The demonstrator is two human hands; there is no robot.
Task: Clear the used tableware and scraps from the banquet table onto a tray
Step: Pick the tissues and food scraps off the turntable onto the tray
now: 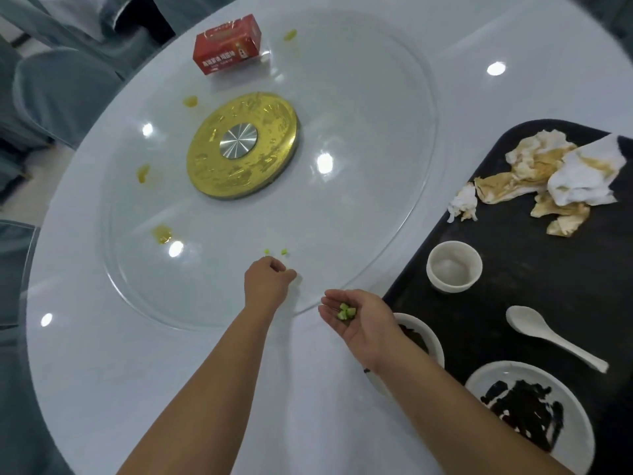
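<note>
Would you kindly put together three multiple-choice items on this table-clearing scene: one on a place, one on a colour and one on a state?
1. Where does the red box stand?
A. On a chair
B. On the glass turntable, beyond the gold hub
C. On the floor

2. What colour are the scraps lying in the right hand?
A. Red
B. Green
C. Black

3. How is the right hand held?
A. Palm up, fingers relaxed, cradling the scraps
B. Clenched in an empty fist
C. Palm down, flat on the table

Answers:
1 B, since the box rests on the glass at the far side of the hub.
2 B, since the small cut pieces in the palm are light green.
3 A, since the palm faces up and the scraps lie loose on it.
</note>
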